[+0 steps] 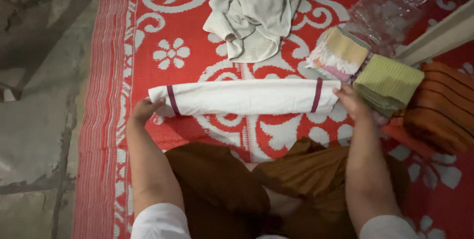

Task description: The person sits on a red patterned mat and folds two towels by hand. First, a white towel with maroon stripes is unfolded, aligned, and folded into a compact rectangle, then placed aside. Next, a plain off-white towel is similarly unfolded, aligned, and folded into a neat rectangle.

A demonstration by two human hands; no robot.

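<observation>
Both arms reach forward, bare below short white sleeves, set wide apart. Left hand (144, 110) out at the left, fingers curled down and pinching. Right hand (351, 102) level with it, knuckles up, fingers bent under

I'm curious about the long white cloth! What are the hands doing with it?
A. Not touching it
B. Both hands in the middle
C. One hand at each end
C: the left hand and the right hand each rest on one end of the folded white cloth.
</observation>
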